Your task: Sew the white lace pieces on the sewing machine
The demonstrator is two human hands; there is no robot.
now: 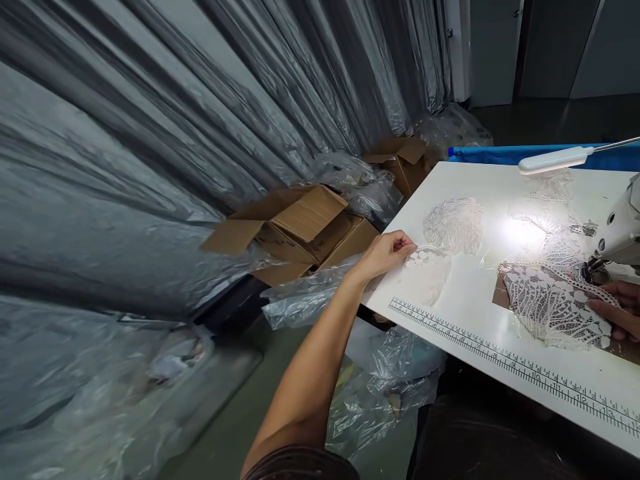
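At the left edge of the white table, my left hand (387, 252) pinches the corner of a pale lace piece (427, 275) lying flat. Just behind it rests another rounded lace piece (454, 223). On the right, my right hand (620, 310) has its fingers on a larger white lace piece (555, 307), close to the needle area of a sewing machine (620, 227); the frame edge cuts this hand off. More lace (565, 243) lies behind the machine's foot, partly washed out by bright light.
A printed ruler (500, 363) runs along the table's front edge. A white lamp (555, 160) hangs over the back. Left of the table are open cardboard boxes (310, 220) and clear plastic bags (390, 373) on the floor, beside a silver curtain (200, 100).
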